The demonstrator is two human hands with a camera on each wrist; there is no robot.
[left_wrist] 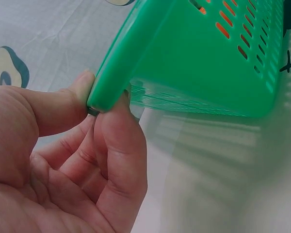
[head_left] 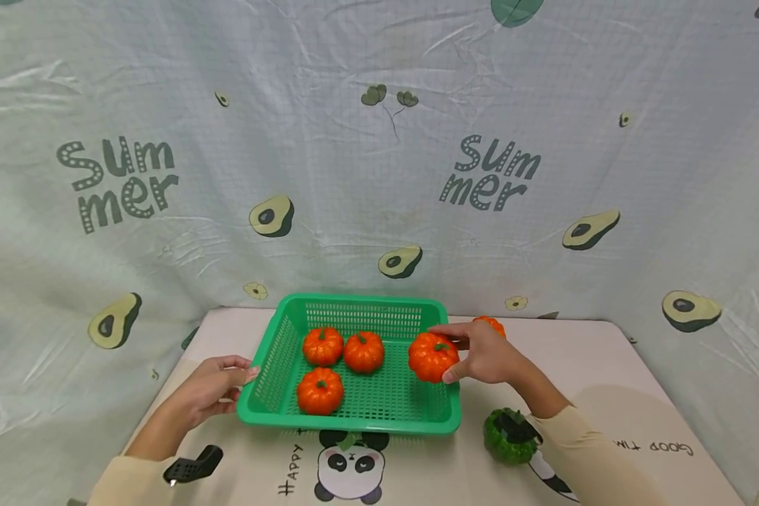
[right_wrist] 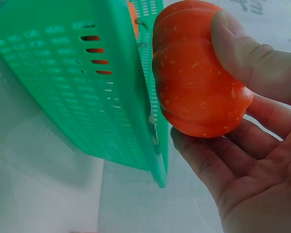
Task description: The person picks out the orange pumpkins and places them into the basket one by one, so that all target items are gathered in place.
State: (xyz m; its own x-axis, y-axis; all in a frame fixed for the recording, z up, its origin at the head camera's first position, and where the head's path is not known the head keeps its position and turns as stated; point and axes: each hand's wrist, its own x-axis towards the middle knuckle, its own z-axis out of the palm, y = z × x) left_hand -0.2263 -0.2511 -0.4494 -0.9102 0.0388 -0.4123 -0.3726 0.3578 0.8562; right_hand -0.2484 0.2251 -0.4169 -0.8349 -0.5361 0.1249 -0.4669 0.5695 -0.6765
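Note:
A green plastic basket (head_left: 354,425) stands on the table with three orange pumpkins (head_left: 320,391) inside it. My left hand (head_left: 210,390) pinches the basket's left rim between thumb and fingers, as the left wrist view shows close up. Another orange pumpkin (head_left: 433,357) is in my right hand (head_left: 490,355), held between the thumb and the fingers over the basket's right rim. In the right wrist view this pumpkin (right_wrist: 196,73) is beside the rim, its ribbed, speckled side facing the camera.
Behind my right hand lies one more orange pumpkin (head_left: 490,325), partly hidden. A green pumpkin (head_left: 509,437) sits right of the basket near my right forearm, partly covered by a dark strap piece. A printed cloth (head_left: 329,176) hangs behind the table.

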